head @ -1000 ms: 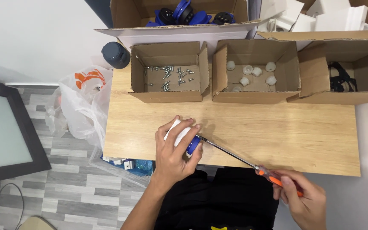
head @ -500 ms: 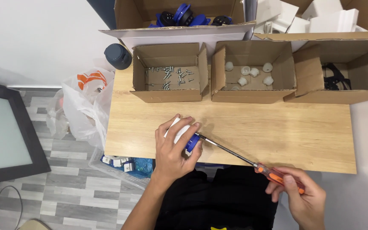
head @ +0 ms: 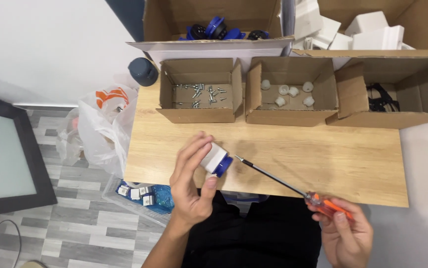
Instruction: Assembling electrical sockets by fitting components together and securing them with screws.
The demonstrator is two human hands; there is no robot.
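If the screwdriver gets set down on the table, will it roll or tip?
The screwdriver has a long thin shaft and a rounded orange handle, so it would probably roll. Held now only at the handle by the right hand, it likely feels handle-heavy and stiff.

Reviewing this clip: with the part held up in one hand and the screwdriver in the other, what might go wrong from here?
The left hand holds the white and blue part in the air above the table, so the long screwdriver could slip off it towards the fingers. The right hand grips only the orange handle, far from the tip, so aim may wander. If dropped, the part could roll off the near edge.
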